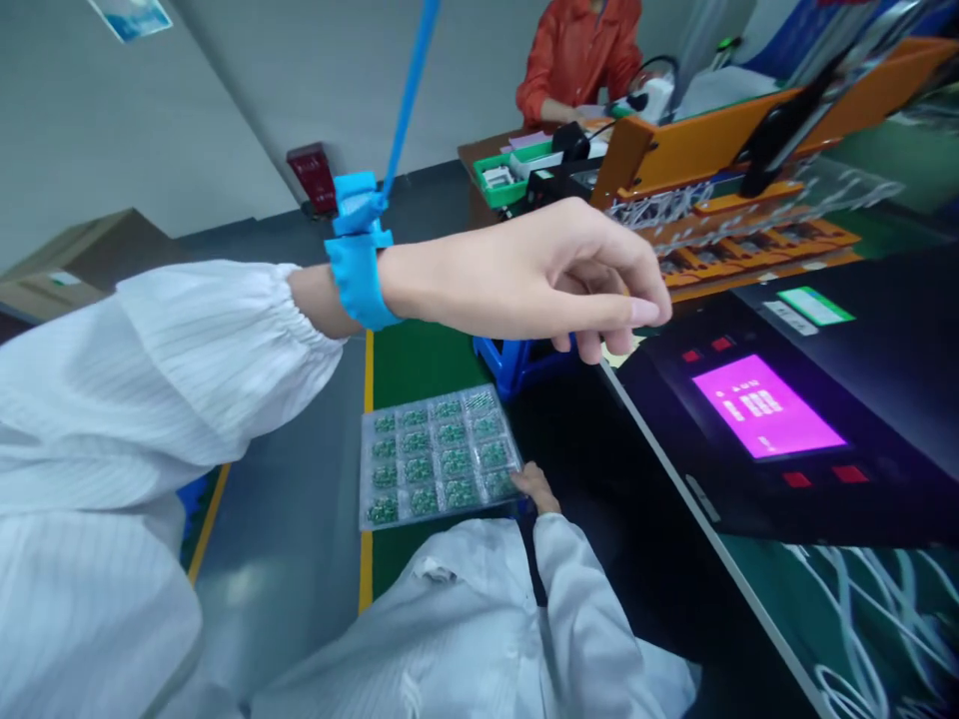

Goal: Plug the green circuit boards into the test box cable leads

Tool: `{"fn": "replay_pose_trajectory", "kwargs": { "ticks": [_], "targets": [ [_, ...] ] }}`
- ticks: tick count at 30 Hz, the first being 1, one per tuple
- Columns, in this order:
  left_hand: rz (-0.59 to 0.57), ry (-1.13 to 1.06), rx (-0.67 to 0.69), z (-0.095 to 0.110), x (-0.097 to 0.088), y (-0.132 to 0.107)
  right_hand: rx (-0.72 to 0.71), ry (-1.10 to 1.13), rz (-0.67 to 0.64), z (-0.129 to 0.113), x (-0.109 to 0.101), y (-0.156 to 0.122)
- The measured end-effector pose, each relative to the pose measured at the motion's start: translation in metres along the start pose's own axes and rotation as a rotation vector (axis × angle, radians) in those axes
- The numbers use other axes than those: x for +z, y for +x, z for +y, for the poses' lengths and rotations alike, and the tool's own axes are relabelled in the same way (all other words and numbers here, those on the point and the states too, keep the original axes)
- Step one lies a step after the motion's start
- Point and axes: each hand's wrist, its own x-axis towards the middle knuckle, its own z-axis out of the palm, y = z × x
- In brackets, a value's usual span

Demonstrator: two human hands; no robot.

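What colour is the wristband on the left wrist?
Bright blue; the wristband shows best in the head view, the only one.

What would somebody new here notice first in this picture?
Probably the left hand, stretched across the middle of the view with a bright blue wrist strap around its wrist. Next might come the glowing magenta screen on the dark console at right. Below the left hand, the right hand has its grip on the lower right corner of a clear tray of green circuit boards.
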Motion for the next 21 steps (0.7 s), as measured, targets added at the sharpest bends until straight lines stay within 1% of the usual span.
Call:
{"fn": "replay_pose_trajectory", "kwargs": {
  "ticks": [3,7,9,12,15,17,19,21],
  "targets": [
    [-0.041,0.039,-0.015,0.003,0.004,-0.001,0.037,0.251,-0.161,-0.009,-0.008,-0.011],
    [-0.103,0.127,-0.053,0.011,0.007,-0.011,-0.019,0.578,-0.243,-0.028,-0.016,-0.033],
    [-0.171,0.197,-0.114,0.014,0.008,-0.019,-0.057,0.699,-0.270,-0.036,-0.016,-0.047],
    [-0.306,0.322,-0.267,0.015,0.011,-0.034,-0.098,0.821,-0.303,-0.043,-0.013,-0.074],
    [-0.427,0.431,-0.403,0.014,0.020,-0.050,-0.113,0.895,-0.305,-0.040,-0.013,-0.104],
    [-0.473,0.479,-0.456,0.012,0.028,-0.060,-0.101,0.957,-0.279,-0.033,-0.019,-0.126],
    [-0.483,0.504,-0.480,0.009,0.038,-0.071,-0.069,1.030,-0.235,-0.022,-0.030,-0.151],
    [-0.466,0.497,-0.478,0.002,0.050,-0.081,-0.023,1.083,-0.186,-0.007,-0.042,-0.179]
  ]
}}
